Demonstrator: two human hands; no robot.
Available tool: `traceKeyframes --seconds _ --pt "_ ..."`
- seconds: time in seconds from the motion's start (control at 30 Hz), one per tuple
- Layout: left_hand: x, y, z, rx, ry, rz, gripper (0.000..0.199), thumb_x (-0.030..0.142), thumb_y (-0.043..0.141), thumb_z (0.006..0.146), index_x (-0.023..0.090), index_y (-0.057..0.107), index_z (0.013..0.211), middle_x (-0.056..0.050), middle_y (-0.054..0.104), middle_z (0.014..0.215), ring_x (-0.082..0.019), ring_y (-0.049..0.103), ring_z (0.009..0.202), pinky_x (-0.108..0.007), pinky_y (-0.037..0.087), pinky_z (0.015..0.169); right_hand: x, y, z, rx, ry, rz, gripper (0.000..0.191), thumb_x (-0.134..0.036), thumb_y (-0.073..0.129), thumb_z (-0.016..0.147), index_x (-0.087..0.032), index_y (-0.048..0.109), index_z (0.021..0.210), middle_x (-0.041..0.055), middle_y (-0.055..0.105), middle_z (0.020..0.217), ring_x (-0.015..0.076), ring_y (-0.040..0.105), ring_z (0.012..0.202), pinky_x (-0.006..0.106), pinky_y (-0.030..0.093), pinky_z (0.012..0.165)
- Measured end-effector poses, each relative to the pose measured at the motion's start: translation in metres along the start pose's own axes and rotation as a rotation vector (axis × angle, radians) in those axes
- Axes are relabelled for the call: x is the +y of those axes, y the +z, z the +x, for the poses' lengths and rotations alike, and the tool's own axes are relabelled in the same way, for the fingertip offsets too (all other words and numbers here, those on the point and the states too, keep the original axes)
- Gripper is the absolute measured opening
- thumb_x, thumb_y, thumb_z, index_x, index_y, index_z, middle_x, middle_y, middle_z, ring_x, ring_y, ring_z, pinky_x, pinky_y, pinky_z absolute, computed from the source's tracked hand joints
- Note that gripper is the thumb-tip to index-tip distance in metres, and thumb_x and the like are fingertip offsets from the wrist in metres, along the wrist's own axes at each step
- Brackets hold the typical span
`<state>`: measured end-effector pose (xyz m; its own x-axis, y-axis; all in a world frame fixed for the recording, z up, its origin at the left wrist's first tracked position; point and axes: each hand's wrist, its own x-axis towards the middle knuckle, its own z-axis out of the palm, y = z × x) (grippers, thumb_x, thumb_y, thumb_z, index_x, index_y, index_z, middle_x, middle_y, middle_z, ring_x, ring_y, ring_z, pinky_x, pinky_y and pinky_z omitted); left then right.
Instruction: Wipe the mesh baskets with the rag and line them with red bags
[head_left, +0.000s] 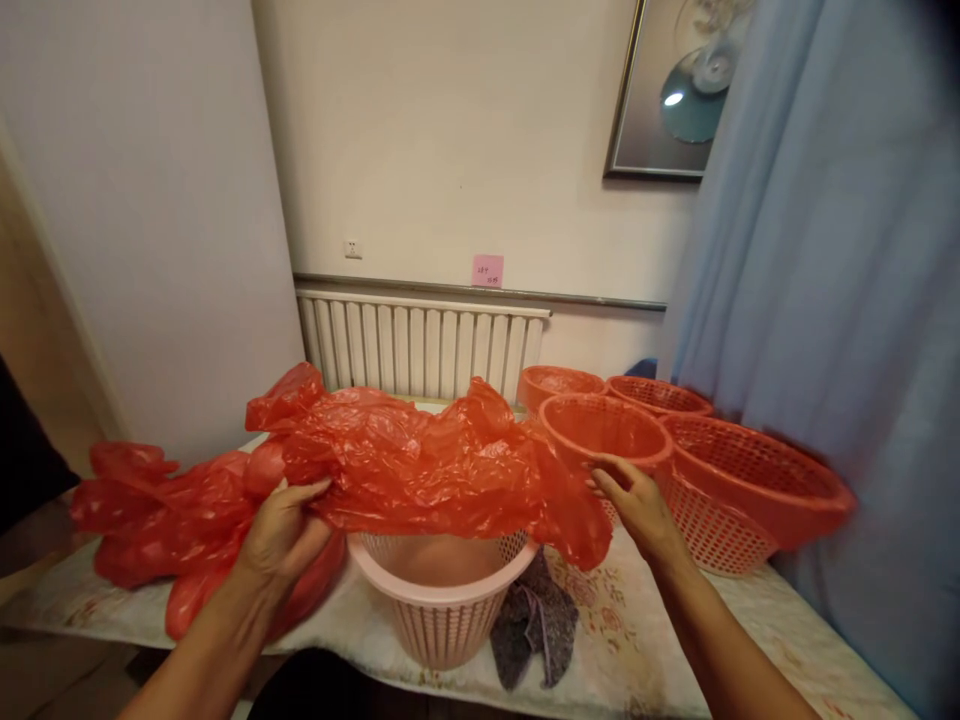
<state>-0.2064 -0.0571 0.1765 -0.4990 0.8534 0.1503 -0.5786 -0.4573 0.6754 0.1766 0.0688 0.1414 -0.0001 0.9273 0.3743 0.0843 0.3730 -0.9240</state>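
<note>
A crinkled red plastic bag (427, 470) is stretched sideways between my two hands. My left hand (289, 530) is closed on its left end, thumb on top. At the other end, my right hand (630, 500) pinches the bag's edge, with the fingertips partly hidden. Below the bag stands a pale pink plastic basket (446, 600) with slotted sides, its far rim covered by the red film. A dark grey cloth (536, 620) lies against the basket's right side.
More red plastic bags (172, 510) are heaped at the left. Several baskets lined with red bags, including a large one (720, 510), stand at the right beside a blue curtain (840, 300). A flowered cloth (607, 610) covers the table; a radiator (420, 345) is behind.
</note>
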Motion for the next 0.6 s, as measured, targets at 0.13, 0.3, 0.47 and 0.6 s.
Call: traceKeyframes --seconds 0.13,0.3,0.47,0.6 --pt "-0.002 0.007 -0.003 -0.02 -0.002 0.027 0.048 -0.008 0.057 0.06 0.02 0.071 0.097 -0.001 0.076 0.081 -0.02 0.073 0.073 -0.031 0.063 0.074 -0.042 0.022 -0.007 -0.253 0.031 0.3 0.066 -0.074 0.059 0.072 -0.018 0.064 0.107 0.0137 0.07 0.104 0.0228 0.068 0.089 0.036 0.054 0.078" --pt "-0.005 0.015 -0.008 -0.047 0.027 0.061 0.042 -0.005 0.064 0.06 0.017 0.071 0.094 -0.002 0.077 0.083 -0.021 0.073 0.076 -0.03 0.062 0.075 -0.089 0.044 -0.026 -0.287 -0.162 0.063 0.064 -0.059 0.073 0.067 -0.021 0.063 0.118 0.0103 0.067 0.111 0.0253 0.062 0.102 0.035 0.052 0.083" --pt "-0.008 0.015 -0.007 -0.083 0.025 0.09 0.037 -0.005 0.063 0.059 0.016 0.071 0.088 -0.002 0.077 0.083 -0.017 0.072 0.069 -0.025 0.062 0.068 -0.095 0.052 -0.038 -0.307 -0.242 -0.252 0.036 -0.024 0.062 0.073 -0.022 0.068 0.109 -0.0006 0.064 0.077 0.0138 0.056 0.067 0.028 0.047 0.067" --pt "-0.006 0.009 0.0 -0.058 -0.063 0.092 0.027 -0.004 0.063 0.061 0.012 0.072 0.081 -0.005 0.077 0.079 -0.017 0.071 0.065 -0.025 0.061 0.064 -0.072 0.03 -0.012 -0.227 -0.119 -0.031 0.019 -0.035 0.067 0.069 -0.02 0.068 0.079 -0.0001 0.064 0.068 0.0146 0.055 0.06 0.027 0.045 0.057"
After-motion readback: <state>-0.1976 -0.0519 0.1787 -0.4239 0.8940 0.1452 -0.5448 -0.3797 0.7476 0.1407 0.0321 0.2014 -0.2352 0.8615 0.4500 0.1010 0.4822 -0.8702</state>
